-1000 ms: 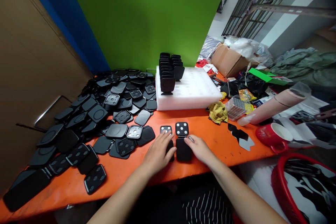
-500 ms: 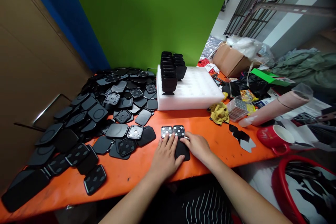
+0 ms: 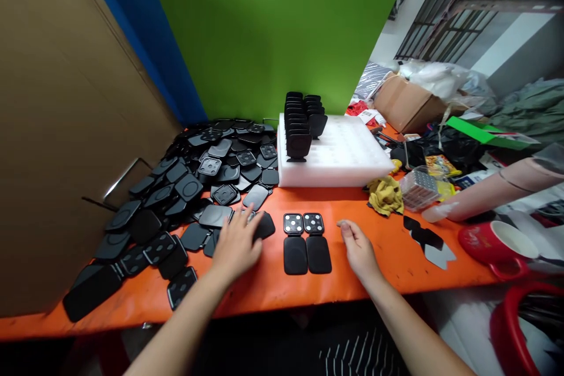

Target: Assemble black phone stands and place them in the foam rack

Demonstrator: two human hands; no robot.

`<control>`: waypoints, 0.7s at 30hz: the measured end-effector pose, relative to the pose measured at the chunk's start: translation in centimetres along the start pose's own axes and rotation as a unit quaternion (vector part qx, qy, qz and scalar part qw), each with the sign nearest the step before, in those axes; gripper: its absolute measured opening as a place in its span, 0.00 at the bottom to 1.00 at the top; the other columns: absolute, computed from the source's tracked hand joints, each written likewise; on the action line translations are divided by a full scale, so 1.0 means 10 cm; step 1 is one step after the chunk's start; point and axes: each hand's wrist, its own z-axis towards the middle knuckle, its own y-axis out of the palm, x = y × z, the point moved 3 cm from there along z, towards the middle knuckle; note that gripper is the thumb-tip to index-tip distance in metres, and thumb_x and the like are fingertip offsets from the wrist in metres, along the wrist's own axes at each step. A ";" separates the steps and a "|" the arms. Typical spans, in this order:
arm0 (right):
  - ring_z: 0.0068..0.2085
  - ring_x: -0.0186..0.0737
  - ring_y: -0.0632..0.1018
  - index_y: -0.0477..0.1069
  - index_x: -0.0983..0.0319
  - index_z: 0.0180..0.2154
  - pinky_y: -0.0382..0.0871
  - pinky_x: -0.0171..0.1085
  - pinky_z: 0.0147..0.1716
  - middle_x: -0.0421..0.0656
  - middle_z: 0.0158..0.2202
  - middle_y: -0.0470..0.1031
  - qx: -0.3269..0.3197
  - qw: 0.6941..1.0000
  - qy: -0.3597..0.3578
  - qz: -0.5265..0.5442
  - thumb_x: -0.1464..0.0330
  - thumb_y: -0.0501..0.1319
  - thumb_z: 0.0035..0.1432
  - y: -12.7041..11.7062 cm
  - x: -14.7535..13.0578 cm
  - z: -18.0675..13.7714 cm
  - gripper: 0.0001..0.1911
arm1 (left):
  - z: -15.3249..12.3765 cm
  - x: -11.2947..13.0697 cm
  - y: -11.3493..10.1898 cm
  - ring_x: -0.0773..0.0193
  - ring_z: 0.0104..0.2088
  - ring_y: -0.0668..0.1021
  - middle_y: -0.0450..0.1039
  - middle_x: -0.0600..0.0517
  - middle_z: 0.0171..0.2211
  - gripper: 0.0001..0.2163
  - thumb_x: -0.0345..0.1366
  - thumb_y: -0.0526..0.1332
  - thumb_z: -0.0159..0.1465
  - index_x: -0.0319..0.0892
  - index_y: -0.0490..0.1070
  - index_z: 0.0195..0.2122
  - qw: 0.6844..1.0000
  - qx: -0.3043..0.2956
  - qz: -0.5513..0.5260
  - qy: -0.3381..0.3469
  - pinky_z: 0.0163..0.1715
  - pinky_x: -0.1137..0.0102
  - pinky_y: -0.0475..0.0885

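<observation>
Two hinged black folding pads, one on the left and one on the right, lie unfolded side by side on the orange table. Their upper square panels carry white round dots. My left hand is spread over the near right edge of a heap of similar black pads. Its fingers reach across a few of them, and I cannot tell whether they touch. Right of the pair, my right hand is closed, thumb against the fingers. Whatever it may hold is too small to make out.
A white foam block with black pads standing in rows sits at the back. To the right are a yellow cloth, a clear box of small parts, black and silver stickers, a pink roll and a red mug.
My left hand has come off the pads and moved left to the heap. My right hand has drawn back to the right, uncovering both pads. The view has shifted left.
</observation>
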 end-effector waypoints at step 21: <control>0.41 0.47 0.71 0.66 0.59 0.46 0.60 0.39 0.38 0.47 0.39 0.71 -0.286 0.865 -0.251 -0.327 0.60 0.60 0.51 1.26 -0.97 0.16 0.20 | -0.22 -0.81 -0.66 0.59 0.42 0.73 0.68 0.49 0.45 0.28 0.39 0.61 0.54 0.46 0.55 0.56 0.816 0.243 -0.478 -0.215 0.42 0.67 0.69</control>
